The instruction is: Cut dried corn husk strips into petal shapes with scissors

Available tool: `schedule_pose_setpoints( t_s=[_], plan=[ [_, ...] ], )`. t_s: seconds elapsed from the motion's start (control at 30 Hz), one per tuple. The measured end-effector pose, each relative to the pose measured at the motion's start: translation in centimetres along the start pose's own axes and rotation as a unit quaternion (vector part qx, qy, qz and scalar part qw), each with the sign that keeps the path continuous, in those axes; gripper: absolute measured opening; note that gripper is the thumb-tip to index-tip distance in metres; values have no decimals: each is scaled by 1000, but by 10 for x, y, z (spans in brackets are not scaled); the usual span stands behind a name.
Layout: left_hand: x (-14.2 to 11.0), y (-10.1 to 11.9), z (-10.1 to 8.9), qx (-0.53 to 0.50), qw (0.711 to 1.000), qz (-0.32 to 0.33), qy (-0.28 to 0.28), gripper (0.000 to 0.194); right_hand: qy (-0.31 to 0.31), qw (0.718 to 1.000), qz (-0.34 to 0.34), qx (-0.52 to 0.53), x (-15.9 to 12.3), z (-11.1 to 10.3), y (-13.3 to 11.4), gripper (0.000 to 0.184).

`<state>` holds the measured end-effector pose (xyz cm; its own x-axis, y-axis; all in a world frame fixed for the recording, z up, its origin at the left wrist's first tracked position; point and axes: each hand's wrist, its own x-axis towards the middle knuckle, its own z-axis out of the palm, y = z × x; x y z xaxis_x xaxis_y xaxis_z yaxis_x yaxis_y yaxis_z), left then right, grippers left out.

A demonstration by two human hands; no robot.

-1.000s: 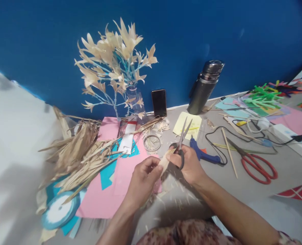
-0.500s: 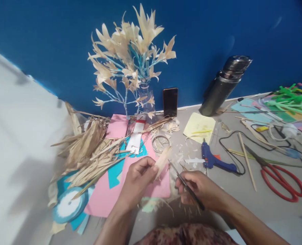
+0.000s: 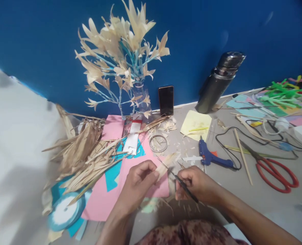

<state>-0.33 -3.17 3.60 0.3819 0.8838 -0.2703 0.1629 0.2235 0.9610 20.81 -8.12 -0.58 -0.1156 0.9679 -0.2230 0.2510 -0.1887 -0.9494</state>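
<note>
Pinched between the thumb and fingers of my left hand is a pale strip of dried husk, its free end pointing up and right. My right hand grips small dark scissors. Their blades are parted and reach across the husk strip, just past my left fingertips. Beneath both hands lies pink paper with scraps scattered around it. A roll of tape or ring rests just beyond the strip.
Dried husks are heaped at left beside a blue ribbon spool. Husk flowers in a clear bottle, a phone and a flask stand along the wall. A blue glue gun and red-handled scissors lie at right.
The scissors have moved left, so their blades now cross the husk strip instead of sitting beside it. The strip leans further right. The whole view has shifted slightly.
</note>
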Motion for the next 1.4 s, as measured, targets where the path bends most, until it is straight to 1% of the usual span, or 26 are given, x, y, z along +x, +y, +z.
schedule_pose_setpoints(
  t_s=[0.1, 0.23, 0.33, 0.53, 0.63, 0.7, 0.77, 0.87, 0.9, 0.93, 1.0, 1.03, 1.07, 1.1, 1.13, 1.17, 1.2, 1.23, 1.27, 1.3, 1.33, 1.37, 1.4],
  plan=[
    [2, -1, -1, 8, 1000, 3, -5, 25, -68, 998, 15, -9, 1, -2, 0, 38],
    [2, -4, -9, 45, 999, -5, -9, 23, -100, 992, 17, -80, 6, -6, -4, 49],
    [0, -9, -16, 67, 998, -17, -10, 23, -111, 985, 15, -128, 11, -5, -5, 55],
    [-10, -17, -28, 106, 993, -46, -20, 27, -129, 969, 16, -212, 20, 5, 1, 58],
    [-14, -18, -36, 156, 986, -50, -17, 27, -133, 960, 20, -245, 19, 10, 3, 58],
    [-16, -18, -43, 212, 976, -42, -8, 27, -127, 957, 13, -259, 16, 11, 3, 56],
    [-14, -18, -47, 287, 957, -18, 30, 24, -112, 961, 9, -254, 10, 11, 3, 53],
    [-4, -15, -45, 394, 909, 38, 133, 17, -96, 973, 25, -211, 2, 7, 2, 50],
    [2, -14, -41, 421, 893, 54, 151, 15, -94, 976, 33, -195, 0, 5, 2, 48],
    [9, -13, -36, 442, 882, 62, 152, 13, -94, 978, 39, -182, -2, 5, 2, 47],
    [26, -12, -23, 483, 862, 108, 110, 12, -99, 981, 46, -161, -4, 5, 3, 43],
    [35, -12, -16, 512, 843, 137, 95, 14, -103, 982, 46, -152, -5, 5, 4, 41],
    [45, -13, -10, 542, 821, 151, 93, 15, -106, 983, 47, -145, -5, 6, 6, 40],
    [53, -15, -5, 573, 801, 147, 90, 15, -109, 983, 47, -139, -6, 7, 7, 38],
    [60, -16, -1, 591, 788, 141, 94, 15, -112, 983, 49, -134, -7, 7, 9, 37],
    [66, -18, 1, 592, 788, 138, 95, 15, -113, 984, 51, -130, -8, 7, 10, 36],
    [69, -19, 2, 576, 799, 140, 101, 15, -113, 984, 54, -124, -8, 6, 11, 34],
    [70, -19, 1, 539, 822, 146, 112, 15, -110, 986, 59, -112, -9, 5, 11, 32],
    [68, -18, 0, 480, 855, 148, 128, 14, -104, 989, 66, -87, -9, 3, 10, 29],
    [64, -16, -1, 399, 893, 144, 147, 12, -94, 992, 72, -46, -9, 0, 8, 26],
    [59, -12, -2, 299, 932, 126, 164, 9, -81, 994, 73, 7, -8, -2, 5, 25],
    [51, -8, -1, 185, 964, 87, 171, 9, -70, 993, 69, 65, -6, -5, 2, 29],
    [44, -4, 2, 63, 983, 50, 163, 14, -58, 989, 58, 123, -3, -7, -3, 35]
  ],
)
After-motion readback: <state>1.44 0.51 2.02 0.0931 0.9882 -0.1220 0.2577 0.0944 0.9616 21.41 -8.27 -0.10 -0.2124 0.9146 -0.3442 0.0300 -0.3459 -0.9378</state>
